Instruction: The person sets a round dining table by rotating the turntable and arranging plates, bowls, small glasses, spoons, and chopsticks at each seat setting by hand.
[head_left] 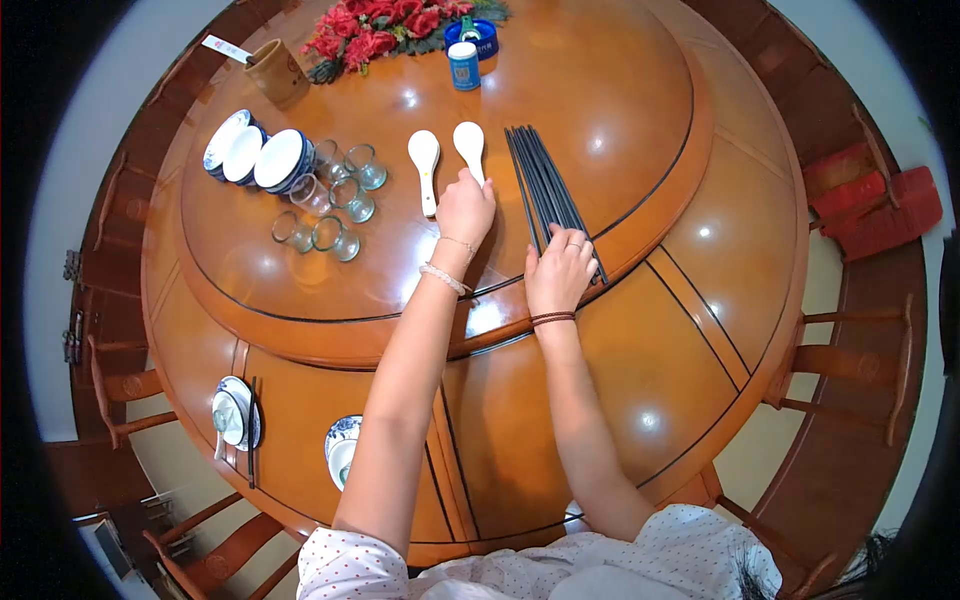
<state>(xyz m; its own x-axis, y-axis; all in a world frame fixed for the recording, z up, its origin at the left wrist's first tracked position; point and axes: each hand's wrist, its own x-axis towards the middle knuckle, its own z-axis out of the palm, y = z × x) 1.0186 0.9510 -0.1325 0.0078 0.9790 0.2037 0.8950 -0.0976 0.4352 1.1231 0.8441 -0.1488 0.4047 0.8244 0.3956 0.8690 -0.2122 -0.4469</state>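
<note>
Near the middle of the frame, the grip of our left hand (467, 210) is pinching the handle of a white spoon (468, 143), whose bowl points towards the top. Just left of it lies a second spoon (424, 160), apart from the first and pointing the same way.

Right of centre, our right hand (560, 272) lies over the lower ends of a bundle of black chopsticks (545, 180); we cannot tell whether its grip is closed round them. The chopsticks lie on the raised round platform (330, 290) of our wooden desk (640, 350).

At left we see blue-and-white bowls (283, 160) in stacks beside a cluster of glasses (360, 165). At the top, a blue jar (464, 70) stands near red flowers (370, 45), with a brown holder (278, 75) to the upper left. At lower left, our left forearm partly hides a patterned plate (342, 430).
</note>
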